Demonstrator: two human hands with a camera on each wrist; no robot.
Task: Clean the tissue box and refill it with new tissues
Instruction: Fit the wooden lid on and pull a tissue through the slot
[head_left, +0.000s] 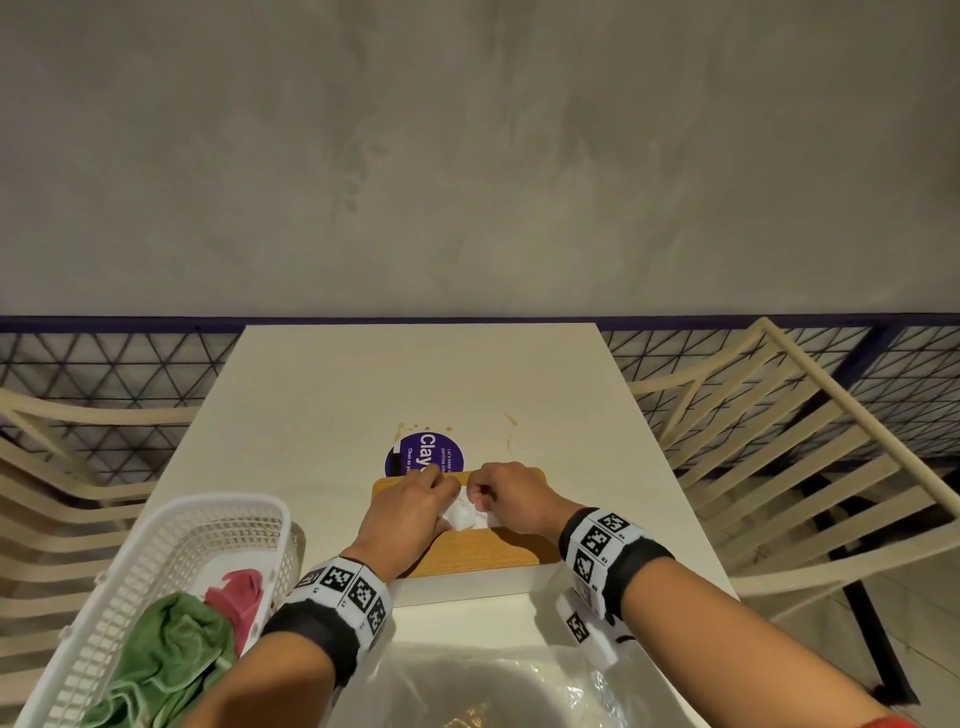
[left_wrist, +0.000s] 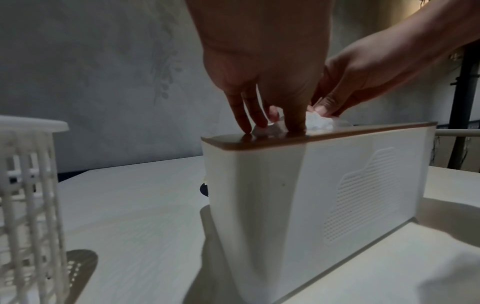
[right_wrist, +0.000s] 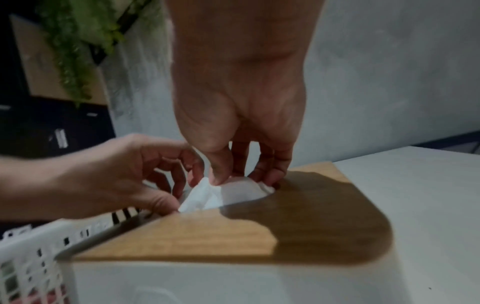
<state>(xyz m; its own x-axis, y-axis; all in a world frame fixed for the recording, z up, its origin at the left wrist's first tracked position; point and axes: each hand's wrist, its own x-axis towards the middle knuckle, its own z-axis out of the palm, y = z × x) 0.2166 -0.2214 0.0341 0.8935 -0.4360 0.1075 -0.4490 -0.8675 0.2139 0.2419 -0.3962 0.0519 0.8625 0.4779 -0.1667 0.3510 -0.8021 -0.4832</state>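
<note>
A: Setting: grey plaster wall, pale surface (head_left: 322, 415) w/ slatted chairs either side. Items?

B: Item 1, tissue box (left_wrist: 298, 195): white body, wood-look lid, standing upright at centre of surface, near edge. Partly covers a purple sticker (head_left: 423, 454), brown stains just beyond it.

A: Hands?

B: Left hand (head_left: 410, 512): fingertips down at lid slot, some pressing lid, prob. to steady the box; whether it nips paper, can't tell. Right hand (head_left: 511, 499): thumb and fingers pinched on the tissue (right_wrist: 207, 195), which pokes up through the slot, prob. being teased out as a starter sheet.

A: Stage?

B: Lid on, tissue showing, so refill looks nearly done.

A: Other?

B: White basket (head_left: 171, 551) left of box, holding green cloth (head_left: 166, 654) and pink cloth (head_left: 239, 587); kept within reach for wiping, I'd guess. Clear plastic bag (head_left: 509, 686) nearest the person.
</note>
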